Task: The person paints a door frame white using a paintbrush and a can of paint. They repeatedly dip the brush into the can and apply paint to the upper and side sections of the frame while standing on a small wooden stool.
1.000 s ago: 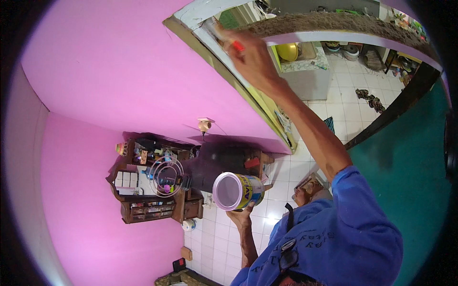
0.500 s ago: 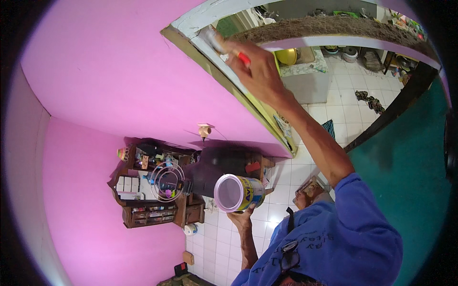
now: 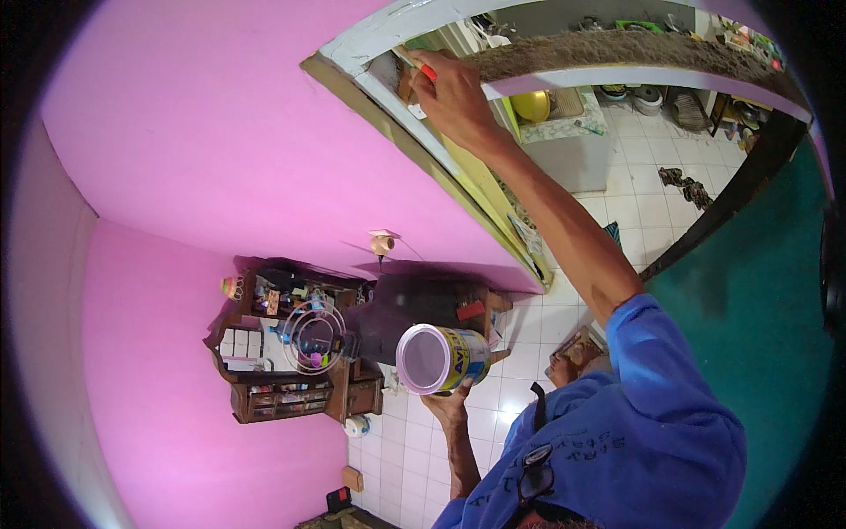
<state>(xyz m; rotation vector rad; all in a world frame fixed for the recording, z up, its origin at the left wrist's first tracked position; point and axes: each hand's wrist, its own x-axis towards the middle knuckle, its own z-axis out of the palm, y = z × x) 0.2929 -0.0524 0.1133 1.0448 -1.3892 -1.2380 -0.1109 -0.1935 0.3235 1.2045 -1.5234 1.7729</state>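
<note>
Blue fabric of a long-sleeved shirt (image 3: 634,441) fills the lower right of the view, with a pair of dark glasses (image 3: 535,472) hung at its collar. From below it the left hand (image 3: 448,407) is raised, its fingers closed up around the underside of a paint tin (image 3: 438,358), which is held tilted so that its open mouth is turned toward the camera; pale lilac paint is seen inside, and a yellow and blue label is wrapped around its side. Just behind the tin a dark wooden cabinet (image 3: 291,388) crowded with small items is seen, with a round wire fan (image 3: 313,338) in front of it, all standing on a white tiled floor (image 3: 529,326). The right arm is stretched up and away from the blue sleeve to the top of the frame, where the right hand (image 3: 454,93) is closed around a paintbrush (image 3: 414,66) with a red handle. The brush tip is pressed against the pale inner face of a doorway frame (image 3: 388,40), at the corner where the upright meets the rough, unpainted underside of the lintel (image 3: 617,48). Bright pink wall (image 3: 194,150) is spread across the whole left half of the view, up to the edge of the frame. Through the opening, a further tiled room is visible, with a yellow bowl (image 3: 531,106) on a counter and pots on the floor beyond. A dark green surface (image 3: 758,291) is seen at the right edge.
</note>
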